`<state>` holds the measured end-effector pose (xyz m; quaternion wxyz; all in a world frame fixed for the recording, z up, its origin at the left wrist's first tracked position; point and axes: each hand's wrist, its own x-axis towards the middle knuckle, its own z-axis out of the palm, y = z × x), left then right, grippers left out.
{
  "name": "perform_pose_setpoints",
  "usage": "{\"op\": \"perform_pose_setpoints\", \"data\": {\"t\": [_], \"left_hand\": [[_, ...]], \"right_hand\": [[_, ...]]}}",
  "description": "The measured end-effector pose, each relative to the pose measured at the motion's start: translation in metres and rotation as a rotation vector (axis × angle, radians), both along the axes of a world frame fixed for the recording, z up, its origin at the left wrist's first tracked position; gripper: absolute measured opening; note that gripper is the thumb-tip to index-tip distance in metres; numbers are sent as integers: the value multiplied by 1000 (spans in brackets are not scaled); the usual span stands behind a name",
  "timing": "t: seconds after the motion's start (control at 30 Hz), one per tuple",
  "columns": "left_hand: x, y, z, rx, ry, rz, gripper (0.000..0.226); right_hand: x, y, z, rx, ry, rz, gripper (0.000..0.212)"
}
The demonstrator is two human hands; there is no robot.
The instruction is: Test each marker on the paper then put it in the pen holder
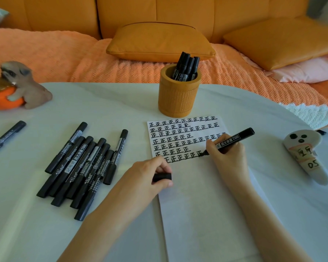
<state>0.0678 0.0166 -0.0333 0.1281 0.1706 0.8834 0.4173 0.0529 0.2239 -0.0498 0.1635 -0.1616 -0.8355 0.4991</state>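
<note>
My right hand (226,156) grips an uncapped black marker (233,139), its tip touching the white paper (203,201) at the end of the lowest row of black characters. My left hand (150,175) rests on the paper's left edge and holds the marker's black cap (162,176). A pile of several capped black markers (81,165) lies on the table to the left. The orange pen holder (178,97) stands just beyond the paper with several black markers (187,67) upright in it.
One more black marker (7,136) lies at the far left. A dog figurine with an orange ball (17,87) sits at the back left. A white ghost-shaped object (305,154) with labels lies to the right. An orange sofa with cushions (159,42) is behind the white table (27,214).
</note>
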Motion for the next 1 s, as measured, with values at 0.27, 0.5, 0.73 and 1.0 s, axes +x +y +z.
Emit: {"op": "perform_pose_setpoints", "data": {"t": [0.27, 0.5, 0.73, 1.0], "left_hand": [[0, 0, 0, -9, -10, 2, 18], [1, 0, 0, -1, -19, 15, 16], [1, 2, 7, 104, 35, 78, 11], [0, 6, 13, 346, 32, 248, 21]], "right_hand": [[0, 2, -1, -3, 21, -74, 26], [1, 2, 2, -70, 37, -83, 28], [5, -2, 14, -429, 94, 14, 19], [15, -27, 22, -712, 87, 185, 33]]}}
